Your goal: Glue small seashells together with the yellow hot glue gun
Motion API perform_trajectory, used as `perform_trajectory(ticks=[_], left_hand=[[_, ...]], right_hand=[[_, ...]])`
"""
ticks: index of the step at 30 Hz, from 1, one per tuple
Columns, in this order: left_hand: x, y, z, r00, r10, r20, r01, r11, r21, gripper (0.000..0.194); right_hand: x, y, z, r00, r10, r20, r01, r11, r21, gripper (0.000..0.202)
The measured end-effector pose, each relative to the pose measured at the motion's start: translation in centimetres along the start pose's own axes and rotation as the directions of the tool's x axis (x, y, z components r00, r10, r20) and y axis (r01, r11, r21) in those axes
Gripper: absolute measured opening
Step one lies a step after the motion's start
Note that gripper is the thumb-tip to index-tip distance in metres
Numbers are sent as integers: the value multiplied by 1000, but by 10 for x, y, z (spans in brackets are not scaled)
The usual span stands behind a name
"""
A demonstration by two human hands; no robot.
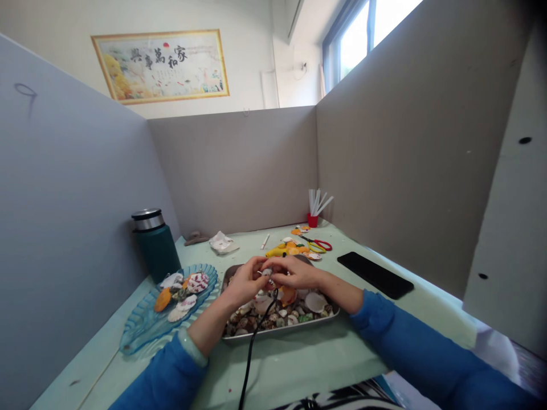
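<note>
Over a metal tray (281, 334) full of shells, my left hand (247, 280) and my right hand (296, 272) meet with fingers closed. Between their fingertips is a small pale piece (267, 273) that looks like a shell, partly covered by the fingers. Beneath them lie many mixed shells, among them a broad white shell (315, 302) and an orange shell (288, 295). A black cord (253, 347) runs from the table's front edge up across the tray to below my hands. Just behind the tray rests a yellow glue gun (280, 250), partly hidden by my right hand.
On the left, a blue scalloped dish (139, 327) carries several shells, with a green flask (158, 247) behind. Red-and-yellow scissors (318, 245), a red cup of white sticks (313, 220), crumpled tissue (223, 243) and a black phone (375, 274) lie farther around. Grey partitions (239, 171) enclose the table.
</note>
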State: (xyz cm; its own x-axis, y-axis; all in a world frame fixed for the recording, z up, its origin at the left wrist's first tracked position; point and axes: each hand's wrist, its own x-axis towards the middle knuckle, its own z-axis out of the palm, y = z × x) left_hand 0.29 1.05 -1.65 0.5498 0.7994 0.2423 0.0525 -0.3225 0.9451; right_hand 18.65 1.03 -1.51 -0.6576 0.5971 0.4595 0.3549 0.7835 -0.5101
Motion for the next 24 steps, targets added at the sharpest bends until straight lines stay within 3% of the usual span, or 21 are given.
perform_trajectory(ticks=[14, 24], left_hand=[[-2, -2, -2, 998, 64, 8, -64, 989, 132, 40], [0, -2, -1, 999, 37, -32, -35, 998, 55, 36]], right_hand=[[0, -1, 0, 999, -36, -14, 35, 999, -34, 31], [1, -4, 0, 1000, 9, -6, -9, 1000, -22, 30]])
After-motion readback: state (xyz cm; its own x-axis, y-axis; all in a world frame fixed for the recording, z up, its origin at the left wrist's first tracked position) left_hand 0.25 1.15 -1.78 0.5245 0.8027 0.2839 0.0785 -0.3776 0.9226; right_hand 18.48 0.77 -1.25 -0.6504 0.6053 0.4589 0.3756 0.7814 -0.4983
